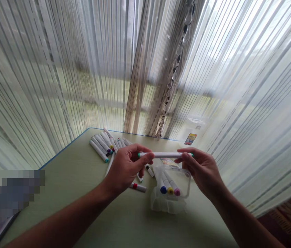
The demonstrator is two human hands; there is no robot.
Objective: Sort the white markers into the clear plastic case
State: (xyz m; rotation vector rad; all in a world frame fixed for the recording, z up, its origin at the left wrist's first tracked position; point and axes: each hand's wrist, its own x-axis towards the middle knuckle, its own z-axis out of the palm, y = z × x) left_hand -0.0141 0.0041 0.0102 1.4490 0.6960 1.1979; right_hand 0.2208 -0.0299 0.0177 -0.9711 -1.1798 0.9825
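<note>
A white marker with green at both ends is held level above the table. My left hand pinches its left end, and my right hand pinches the right end. Just below it stands a clear plastic case, with several markers inside showing blue, yellow and pink ends. Behind and left of my left hand lies a loose pile of white markers with coloured ends. One marker with a red band lies under my left wrist, near the case. My left hand hides part of the pile.
The pale green table has a blue edge. String curtains hang along its far side and right. A clear box or lid with a yellow and red label stands at the back right. A blurred-out patch covers the lower left.
</note>
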